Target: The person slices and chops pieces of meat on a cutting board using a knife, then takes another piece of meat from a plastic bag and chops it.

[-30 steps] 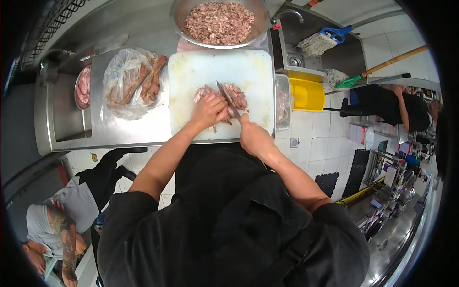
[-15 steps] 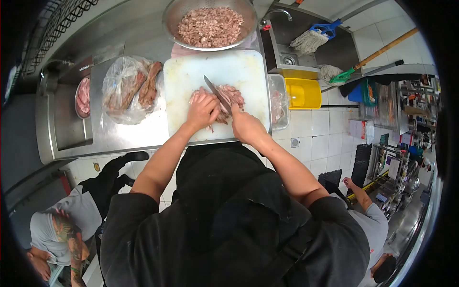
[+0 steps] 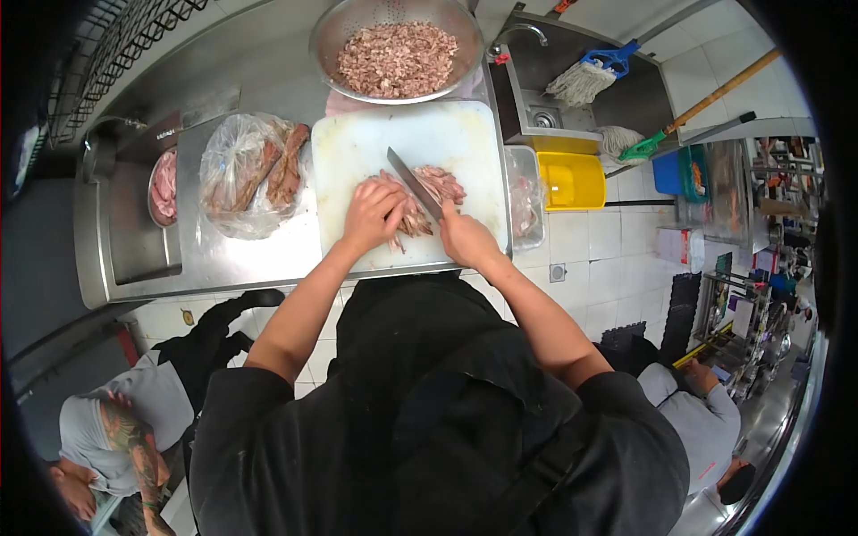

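Observation:
My right hand (image 3: 469, 239) is closed round the handle of a kitchen knife (image 3: 414, 183), its blade slanting up and left across the cutting board. Beneath and beside the blade lies sliced meat (image 3: 413, 217), with cut pieces (image 3: 441, 184) to the right of it. My left hand (image 3: 374, 214) presses down on the meat left of the blade, fingers curled over it. The white cutting board (image 3: 349, 147) shows stains on its left side. Behind it stands a metal colander (image 3: 323, 45) holding a heap of chopped meat (image 3: 399, 61).
A plastic bag (image 3: 234, 147) with large meat pieces (image 3: 286, 170) lies on the steel counter, left of the board. Further left, a bowl of meat (image 3: 164, 188) sits by a sink. On the right are a clear tray (image 3: 525, 201) and a yellow bin (image 3: 572, 179). Two people (image 3: 134, 402) are nearby.
The whole view has shifted slightly down and right. Both hands stay at the meat with the knife between them. The person at the right has bent an arm in.

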### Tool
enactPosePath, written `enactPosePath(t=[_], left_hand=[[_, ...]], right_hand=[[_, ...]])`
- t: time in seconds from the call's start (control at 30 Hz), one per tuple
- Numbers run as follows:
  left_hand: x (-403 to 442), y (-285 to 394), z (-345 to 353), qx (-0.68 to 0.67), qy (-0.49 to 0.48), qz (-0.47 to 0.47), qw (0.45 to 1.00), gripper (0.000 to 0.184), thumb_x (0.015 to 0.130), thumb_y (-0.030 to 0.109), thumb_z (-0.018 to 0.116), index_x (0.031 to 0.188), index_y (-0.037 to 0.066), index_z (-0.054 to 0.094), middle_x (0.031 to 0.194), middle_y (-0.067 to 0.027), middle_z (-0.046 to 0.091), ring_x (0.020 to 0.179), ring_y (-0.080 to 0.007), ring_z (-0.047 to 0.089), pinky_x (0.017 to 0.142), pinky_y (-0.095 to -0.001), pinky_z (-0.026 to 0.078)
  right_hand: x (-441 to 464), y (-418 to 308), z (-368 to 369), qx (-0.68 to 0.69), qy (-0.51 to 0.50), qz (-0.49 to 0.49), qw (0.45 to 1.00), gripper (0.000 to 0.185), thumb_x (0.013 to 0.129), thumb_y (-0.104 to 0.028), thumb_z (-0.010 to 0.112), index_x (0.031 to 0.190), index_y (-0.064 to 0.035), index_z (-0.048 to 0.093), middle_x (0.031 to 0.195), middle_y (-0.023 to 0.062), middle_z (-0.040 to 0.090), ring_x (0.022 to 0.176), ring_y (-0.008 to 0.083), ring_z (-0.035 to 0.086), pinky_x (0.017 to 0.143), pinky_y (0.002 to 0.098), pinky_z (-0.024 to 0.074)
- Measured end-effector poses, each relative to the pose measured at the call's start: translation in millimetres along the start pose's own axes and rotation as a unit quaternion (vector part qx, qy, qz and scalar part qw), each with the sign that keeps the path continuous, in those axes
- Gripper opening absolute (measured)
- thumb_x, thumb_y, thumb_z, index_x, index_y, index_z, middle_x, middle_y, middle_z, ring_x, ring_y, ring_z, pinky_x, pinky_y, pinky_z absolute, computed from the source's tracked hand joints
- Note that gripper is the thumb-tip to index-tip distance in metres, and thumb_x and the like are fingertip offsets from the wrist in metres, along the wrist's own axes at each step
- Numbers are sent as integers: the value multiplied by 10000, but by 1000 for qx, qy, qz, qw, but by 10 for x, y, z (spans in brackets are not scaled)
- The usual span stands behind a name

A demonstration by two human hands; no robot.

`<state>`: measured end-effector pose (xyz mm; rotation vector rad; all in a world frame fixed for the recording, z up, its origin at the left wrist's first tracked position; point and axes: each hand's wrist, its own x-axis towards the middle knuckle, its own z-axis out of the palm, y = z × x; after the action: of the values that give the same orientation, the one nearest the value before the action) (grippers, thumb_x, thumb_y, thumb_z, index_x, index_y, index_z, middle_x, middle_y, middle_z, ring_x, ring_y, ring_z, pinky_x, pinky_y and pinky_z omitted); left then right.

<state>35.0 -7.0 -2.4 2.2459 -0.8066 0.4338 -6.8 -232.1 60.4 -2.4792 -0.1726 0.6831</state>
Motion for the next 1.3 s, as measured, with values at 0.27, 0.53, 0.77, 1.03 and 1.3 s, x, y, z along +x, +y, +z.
enactPosePath(t=[0.27,0.53,0.77,1.03,1.3], left_hand=[[-138,164,-100,39,-73,10,996,300,888,119,695,1174,36,731,1221,-117,717,1176,-274,649,1049,-429,462],[16,-26,-64,-18,-69,-4,997,200,862,96,704,1054,46,732,1096,-99,703,1050,-291,648,978,-442,478],[-45,-4,60,4,-25,24,999,216,793,56,744,1009,47,730,1040,-81,689,1003,-281,645,927,-411,499],[-120,-27,99,-44,-49,-5,998,173,816,68,737,987,50,730,1036,-66,698,1018,-262,646,902,-392,509],[-112,0,106,-45,-15,-7,999,194,793,26,739,986,20,715,1025,-99,699,1004,-286,652,909,-394,519]], right_hand=[[-88,103,54,44,4,-15,999,272,936,-106,518,1168,-13,413,855,322,679,831,523,660,770,619,492],[-171,-8,-38,6,10,6,1000,241,953,-133,487,1156,-15,432,860,325,680,820,518,664,760,612,502],[-436,-470,-365,-77,-31,28,996,200,938,-61,430,1117,24,463,867,317,692,847,489,694,777,592,527],[35,-193,131,-36,27,-28,999,193,951,-66,422,1110,34,468,872,324,687,860,506,683,792,599,521],[-303,-384,-324,-52,-54,-8,997,184,948,-62,416,1099,38,449,900,333,681,870,508,676,775,596,520]])
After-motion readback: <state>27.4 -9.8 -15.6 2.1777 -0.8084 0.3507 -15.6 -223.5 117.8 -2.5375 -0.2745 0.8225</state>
